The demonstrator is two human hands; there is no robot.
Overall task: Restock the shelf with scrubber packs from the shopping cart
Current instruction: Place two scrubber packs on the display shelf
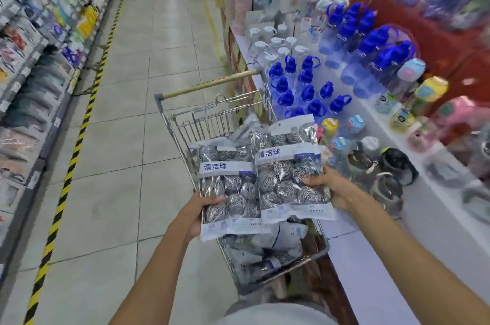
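I hold two clear scrubber packs full of steel-wool balls side by side above the shopping cart [175, 123]. My left hand [195, 212] grips the left pack [229, 186] by its lower left edge, thumb on top. My right hand [330, 186] grips the right pack [290, 168] at its lower right side. Several more scrubber packs [265, 247] lie in the cart's basket beneath them. The cart stands in the aisle, close against the display counter on the right.
A white counter [371, 266] on the right carries blue-capped water bottles [307, 91], coloured kids' bottles [429, 91] and dark flasks [395, 165]. Stocked shelves [34, 54] line the left side behind a yellow-black floor stripe [71, 165]. Tiled aisle floor [127, 139] lies between.
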